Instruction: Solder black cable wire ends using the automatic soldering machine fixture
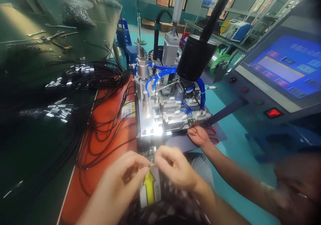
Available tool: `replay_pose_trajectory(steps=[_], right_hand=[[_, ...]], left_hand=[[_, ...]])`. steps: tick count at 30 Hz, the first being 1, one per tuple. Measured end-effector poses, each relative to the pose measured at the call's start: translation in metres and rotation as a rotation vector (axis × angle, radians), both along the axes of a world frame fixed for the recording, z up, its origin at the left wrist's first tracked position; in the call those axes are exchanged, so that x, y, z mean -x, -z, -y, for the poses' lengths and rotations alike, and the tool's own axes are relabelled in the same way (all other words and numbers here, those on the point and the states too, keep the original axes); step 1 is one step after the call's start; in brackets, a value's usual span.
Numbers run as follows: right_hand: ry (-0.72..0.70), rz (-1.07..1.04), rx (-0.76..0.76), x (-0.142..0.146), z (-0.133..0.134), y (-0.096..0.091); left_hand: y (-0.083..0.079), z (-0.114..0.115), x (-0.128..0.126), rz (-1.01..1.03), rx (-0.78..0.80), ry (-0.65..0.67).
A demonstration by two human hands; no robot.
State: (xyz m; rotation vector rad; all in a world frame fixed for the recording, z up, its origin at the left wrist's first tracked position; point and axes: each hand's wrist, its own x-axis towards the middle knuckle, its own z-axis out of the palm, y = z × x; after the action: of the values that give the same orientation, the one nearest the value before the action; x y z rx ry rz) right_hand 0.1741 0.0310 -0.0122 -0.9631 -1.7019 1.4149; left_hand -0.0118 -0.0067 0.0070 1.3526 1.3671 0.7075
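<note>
My left hand (120, 181) and my right hand (173, 168) meet at the bottom centre, fingers pinched together over something small that I cannot make out. They hover just above a white label with a yellow arrow (149, 188), in front of the metal machine (163, 108) with blue hoses. Another person's hand (198, 135) rests closed at the machine's front right corner, close to red-handled scissors (213, 135).
Black cables (100, 118) with metal ends sprawl over an orange mat (110, 131) and the dark bench to the left. A black lamp head (194, 56) hangs over the machine. A blue touch screen (288, 66) and a lit red switch (273, 112) stand at right.
</note>
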Motion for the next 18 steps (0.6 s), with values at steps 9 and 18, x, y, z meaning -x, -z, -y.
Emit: replay_pose_trajectory(steps=[9,18], right_hand=[[0.173,-0.080,0.161,-0.001,-0.014,0.033],[0.208,-0.112,0.219,-0.001,-0.010,0.044]], left_hand=[[0.035,-0.016,0.007,-0.535,-0.758,0.314],[0.045,-0.017,0.012,-0.637,-0.877,0.367]])
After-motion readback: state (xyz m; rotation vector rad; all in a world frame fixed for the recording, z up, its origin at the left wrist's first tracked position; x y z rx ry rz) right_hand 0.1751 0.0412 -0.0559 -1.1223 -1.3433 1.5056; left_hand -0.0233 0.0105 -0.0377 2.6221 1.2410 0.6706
